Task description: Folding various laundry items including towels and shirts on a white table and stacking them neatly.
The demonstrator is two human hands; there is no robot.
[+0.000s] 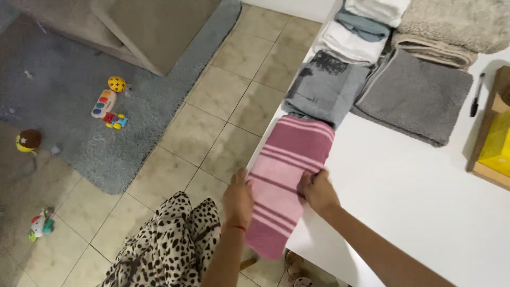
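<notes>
**Striped towel half off the table's edge**

The pink striped towel (284,175), folded into a long strip, lay across the near-left edge of the white table (414,202), and its lower end hung past the edge toward the tiled floor (223,106). The main risk, as I judged it, was that the overhanging part would drag the rest off the table if the hands let go, since much of its length had no support. A push toward the far edge could also have nudged the folded dark grey towel (324,87) just beyond it, which itself sat close to the left edge.

The left hand (238,199) lay against the towel's left side, off the table's edge, fingers loosely curled; whether it pinched the cloth or only pressed on it could not be told. The right hand (317,190) rested on the towel's right side, fingers bent and narrow, apparently gripping a fold.

A larger grey towel (417,95) lay further along the far edge, well apart from the hands.
</notes>
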